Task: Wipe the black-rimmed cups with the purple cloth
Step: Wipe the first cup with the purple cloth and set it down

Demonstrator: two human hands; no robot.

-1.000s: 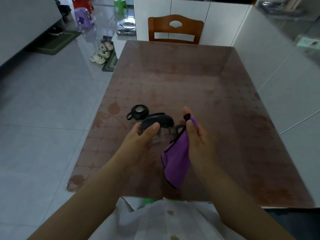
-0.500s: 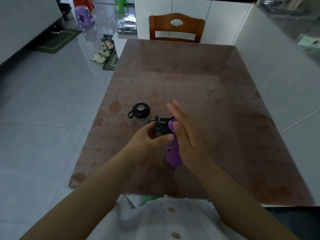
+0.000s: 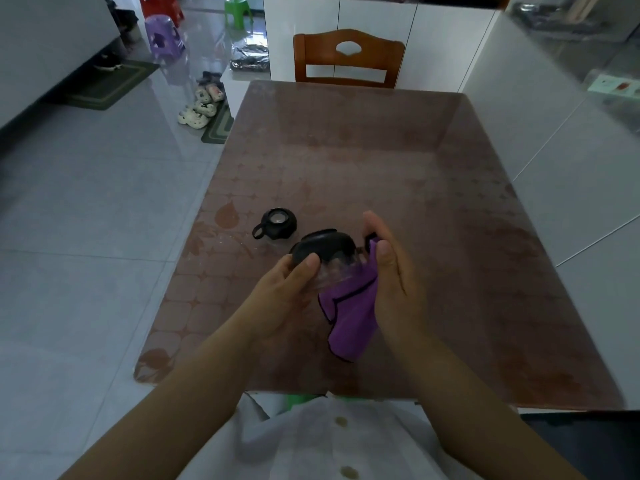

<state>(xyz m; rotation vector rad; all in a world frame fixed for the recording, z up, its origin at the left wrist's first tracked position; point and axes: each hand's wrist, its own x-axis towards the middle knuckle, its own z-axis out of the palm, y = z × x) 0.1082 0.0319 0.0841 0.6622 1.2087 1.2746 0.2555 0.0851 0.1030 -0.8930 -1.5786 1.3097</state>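
My left grip is curled round the tilted cup above the desk, and my right grip pinches the purple cloth against its clear side. The second cup waits just beyond. If I press too hard, that slick cup could slip free.

There is only one view, from a wide-angle camera worn on the person's head. It looks forward and steeply down along the desk, toward the chair at the far end. The left hand and the right hand are close under the lens, near the centre. The floor fills the left side.
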